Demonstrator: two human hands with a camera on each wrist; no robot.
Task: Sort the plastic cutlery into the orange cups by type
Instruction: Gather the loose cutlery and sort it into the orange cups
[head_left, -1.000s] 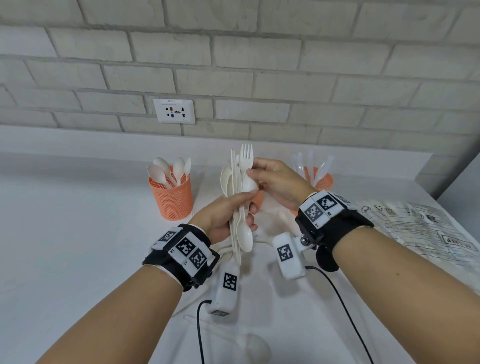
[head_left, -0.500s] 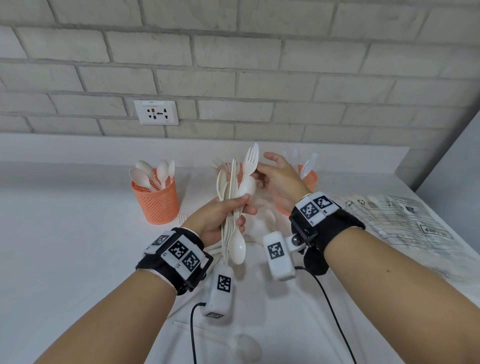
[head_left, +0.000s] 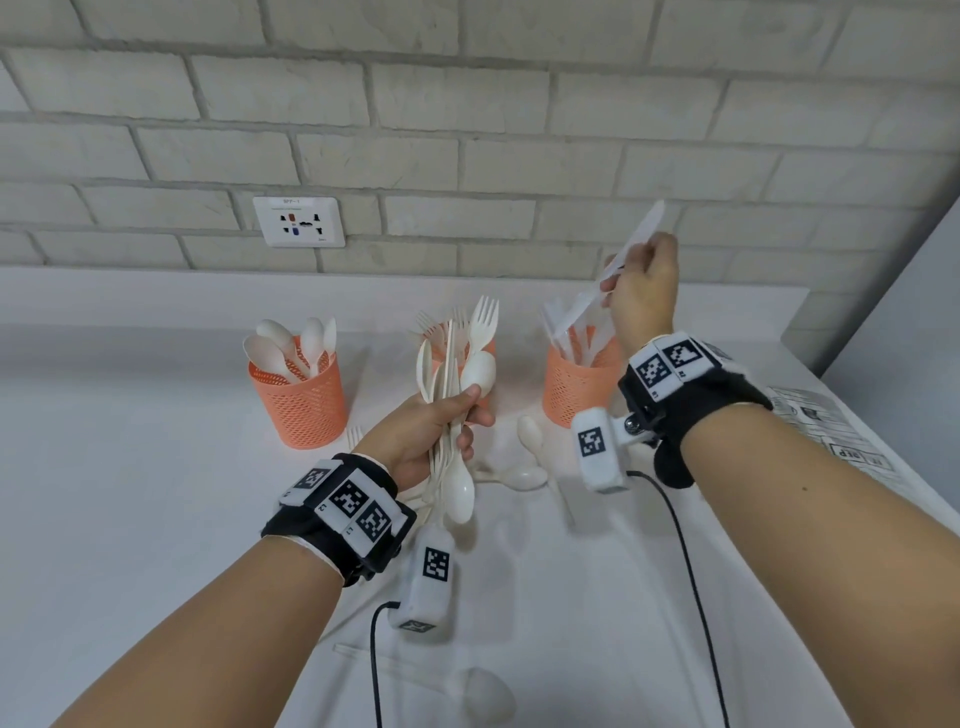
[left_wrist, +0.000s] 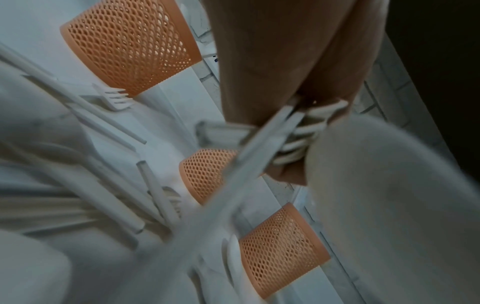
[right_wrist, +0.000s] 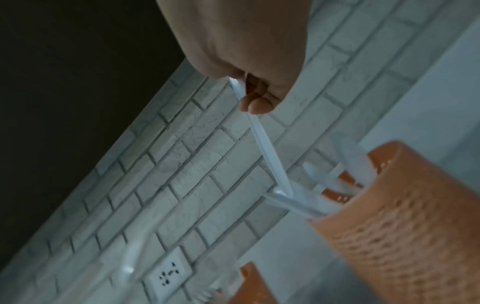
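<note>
**Knife going into right cup, sort roughly mid-way**

Right hand (head_left: 644, 291), upper right of the head view, pinched a clear plastic knife (head_left: 631, 244) mid-shaft, fingers curled round it. The knife hung slanted above the right orange mesh cup (head_left: 576, 389), lower end at or just above the cup mouth; the right wrist view showed its tip (right_wrist: 281, 185) meeting the other clear knives there, not yet let go.

Left hand (head_left: 426, 431), centre frame, gripped a mixed bundle of white plastic cutlery (head_left: 457, 374) upright, fingers wrapped round the shafts. Fork tines and spoon bowls stuck out above, one spoon bowl hung below the fist. The left wrist view was blurred but showed several handles (left_wrist: 293, 139) clamped in the fist.

Cups stood in a row across mid-frame:
- left orange mesh cup (head_left: 301, 400): white spoons only
- middle orange mesh cup (head_left: 441, 343), mostly hidden behind the bundle: fork tines visible
- right cup: clear knives

Judgement on progress: all three cups were already part-filled by type, so the scheme was set. Still left: the knife in hand, the whole bundle, and loose pieces on the white counter (head_left: 130, 493), namely two white spoons (head_left: 524, 467) between the hands, a fork head (head_left: 355, 434) beside the left cup, and a spoon (head_left: 483, 696) at bottom centre. The left wrist view showed more loose handles (left_wrist: 116, 185) lying near the cups. Call it around half done, count uncertain.
</note>
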